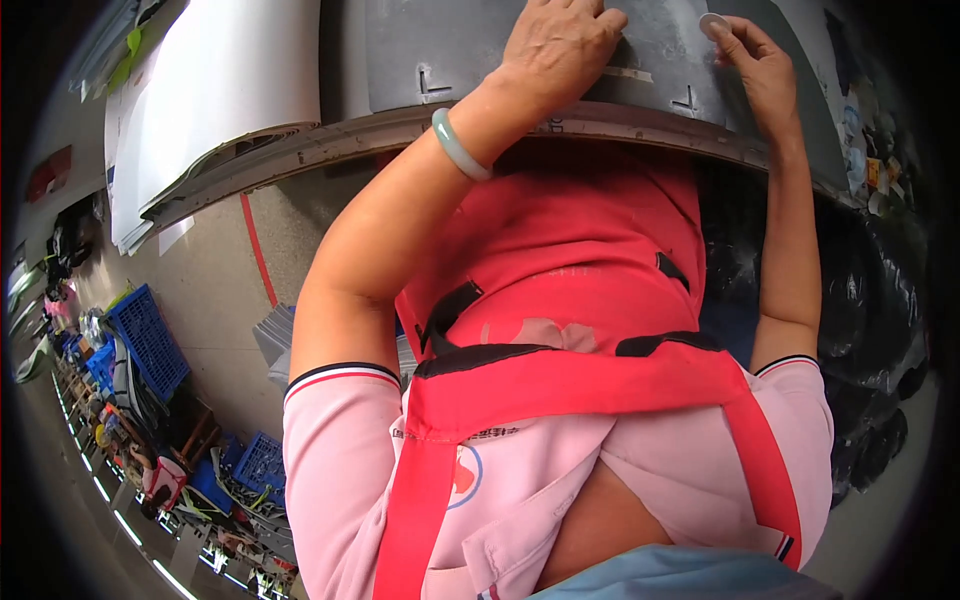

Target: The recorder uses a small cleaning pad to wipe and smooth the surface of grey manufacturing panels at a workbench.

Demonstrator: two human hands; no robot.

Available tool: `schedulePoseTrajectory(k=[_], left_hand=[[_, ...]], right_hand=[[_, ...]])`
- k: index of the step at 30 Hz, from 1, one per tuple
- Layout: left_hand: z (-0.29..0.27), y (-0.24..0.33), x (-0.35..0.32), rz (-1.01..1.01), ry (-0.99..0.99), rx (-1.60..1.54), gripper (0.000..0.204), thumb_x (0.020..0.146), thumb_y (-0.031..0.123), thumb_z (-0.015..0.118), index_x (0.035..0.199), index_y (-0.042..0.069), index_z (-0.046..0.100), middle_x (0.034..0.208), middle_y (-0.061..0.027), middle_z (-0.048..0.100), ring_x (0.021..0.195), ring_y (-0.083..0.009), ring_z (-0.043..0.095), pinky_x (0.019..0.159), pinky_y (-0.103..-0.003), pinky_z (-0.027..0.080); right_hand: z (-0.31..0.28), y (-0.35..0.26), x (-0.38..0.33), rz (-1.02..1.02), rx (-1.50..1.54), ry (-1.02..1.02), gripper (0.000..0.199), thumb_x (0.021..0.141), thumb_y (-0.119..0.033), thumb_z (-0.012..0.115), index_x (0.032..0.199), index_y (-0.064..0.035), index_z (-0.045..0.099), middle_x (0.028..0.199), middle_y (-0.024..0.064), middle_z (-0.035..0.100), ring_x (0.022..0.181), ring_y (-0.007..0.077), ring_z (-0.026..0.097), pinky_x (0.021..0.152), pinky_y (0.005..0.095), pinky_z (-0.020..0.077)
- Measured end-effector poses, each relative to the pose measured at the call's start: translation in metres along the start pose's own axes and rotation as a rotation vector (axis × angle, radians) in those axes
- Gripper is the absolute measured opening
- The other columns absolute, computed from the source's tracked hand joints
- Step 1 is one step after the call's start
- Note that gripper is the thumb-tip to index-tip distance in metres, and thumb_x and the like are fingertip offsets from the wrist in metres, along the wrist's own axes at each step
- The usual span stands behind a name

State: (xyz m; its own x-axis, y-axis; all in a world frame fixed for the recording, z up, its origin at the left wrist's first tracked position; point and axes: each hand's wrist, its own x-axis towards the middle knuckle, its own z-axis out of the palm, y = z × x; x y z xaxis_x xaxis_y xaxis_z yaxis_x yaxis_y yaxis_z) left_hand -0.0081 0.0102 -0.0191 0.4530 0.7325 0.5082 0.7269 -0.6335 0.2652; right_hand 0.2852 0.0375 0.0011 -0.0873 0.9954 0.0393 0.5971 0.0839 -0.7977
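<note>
My right hand (765, 75) pinches a small round whitish disc (712, 24) between thumb and fingers, over the right part of a dark grey work surface (400, 60). My left hand (565, 45), with a pale green bangle (458, 145) on its wrist, is over the middle of the same surface. Its fingers are curled down and partly cut off by the top edge, so whatever they may hold is hidden. Just beside it a short light strip (630, 74) lies on the surface. White corner marks show near the front edge.
A stack of large white sheets (225, 90) lies left of the dark surface. Black plastic bags (860, 290) bulge below the table at right. Blue crates (150, 340) and piled goods stand on the floor at left, where another person (165, 480) is visible.
</note>
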Motion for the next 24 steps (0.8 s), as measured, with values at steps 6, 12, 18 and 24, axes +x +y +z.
schedulePoseTrajectory(k=[6,12,18,24], left_hand=[[0.000,-0.001,-0.009,-0.036,0.109,-0.108,0.029,0.098,0.024,0.058,0.124,0.013,0.067,0.131,-0.0149,0.058,0.130,-0.0361,0.050,0.109,-0.068,0.033],[-0.019,0.012,0.006,-0.161,-0.230,0.014,0.034,0.100,0.026,0.057,0.130,0.013,0.065,0.139,-0.0156,0.055,0.137,-0.0384,0.045,0.110,-0.073,0.030],[-0.017,0.010,0.004,-0.143,-0.204,0.036,0.034,0.100,0.028,0.057,0.129,0.013,0.066,0.139,-0.0150,0.056,0.137,-0.0383,0.045,0.110,-0.073,0.030],[-0.018,0.011,0.004,-0.177,-0.232,0.016,0.034,0.100,0.029,0.057,0.129,0.014,0.066,0.140,-0.0148,0.056,0.138,-0.0381,0.045,0.111,-0.074,0.029]], right_hand=[[0.019,-0.059,-0.065,-0.188,-0.137,-0.133,0.018,0.097,-0.015,0.070,0.107,-0.0014,0.074,0.092,0.0038,0.070,0.083,0.0108,0.063,0.076,0.0258,0.0494],[0.019,-0.053,-0.076,-0.271,-0.231,-0.157,0.014,0.096,-0.013,0.070,0.105,-0.0021,0.073,0.091,0.0092,0.069,0.081,0.0204,0.065,0.075,0.0292,0.0505],[0.020,-0.059,-0.071,-0.413,-0.471,-0.163,0.016,0.096,-0.015,0.070,0.106,-0.0025,0.071,0.089,0.0097,0.068,0.081,0.0205,0.066,0.074,0.0305,0.0510],[0.022,-0.055,-0.074,0.056,-0.099,-0.107,0.018,0.099,-0.018,0.068,0.112,-0.0058,0.069,0.080,-0.0033,0.061,0.074,0.0036,0.054,0.066,0.0216,0.0450]])
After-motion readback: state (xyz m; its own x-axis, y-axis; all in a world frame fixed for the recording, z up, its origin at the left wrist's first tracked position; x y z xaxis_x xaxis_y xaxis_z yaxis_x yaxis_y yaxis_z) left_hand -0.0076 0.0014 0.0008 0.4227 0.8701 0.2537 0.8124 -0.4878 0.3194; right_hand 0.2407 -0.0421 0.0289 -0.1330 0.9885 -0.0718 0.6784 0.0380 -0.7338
